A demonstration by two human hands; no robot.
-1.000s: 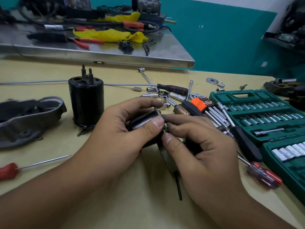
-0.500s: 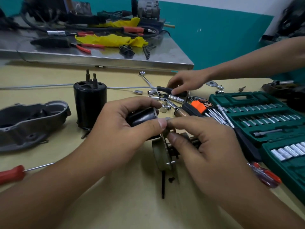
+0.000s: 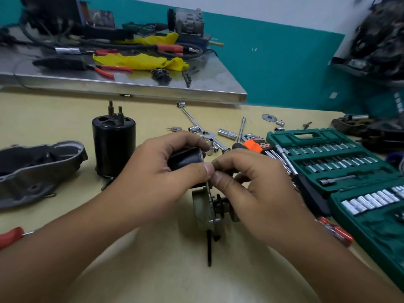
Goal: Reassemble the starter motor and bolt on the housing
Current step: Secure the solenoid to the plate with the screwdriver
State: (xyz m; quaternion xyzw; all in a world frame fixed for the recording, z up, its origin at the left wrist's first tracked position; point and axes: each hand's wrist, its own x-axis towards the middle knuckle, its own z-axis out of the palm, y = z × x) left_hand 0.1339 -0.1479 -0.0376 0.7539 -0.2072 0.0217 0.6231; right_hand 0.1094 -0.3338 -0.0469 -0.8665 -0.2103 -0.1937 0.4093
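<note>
Evidently the person is mating two parts of the starter at the middle of the tan wooden bench [image 3: 65, 119]. The left hand [image 3: 157, 178] curls round a short glossy black cylinder [image 3: 185, 159], thumb on top and fingers behind, probably so that its open end faces the flat metal plate of the gear assembly [image 3: 207, 206] standing on edge below. The right hand [image 3: 251, 186] pinches something small between thumb and forefinger right at the plate's upper edge, touching the left thumb; what it pinches is too small to tell, perhaps a screw or a stud being started. Holding both parts just above the bench seems meant to keep them lined up while the fastener goes in.

Well to the left stands the tall black cylindrical motor body [image 3: 113, 147] with two studs on top, upright and untouched, and beyond it lies the grey cast-metal housing [image 3: 39, 171], open side up; by this judgement the bolting of the housing is not yet begun. A red-handled screwdriver [image 3: 11, 237] lies at the left edge. On the right an open green socket-set case [image 3: 341, 171] and loose chrome sockets [image 3: 227, 134] crowd the bench near the right wrist, and could be knocked if the right hand swings outward.
</note>
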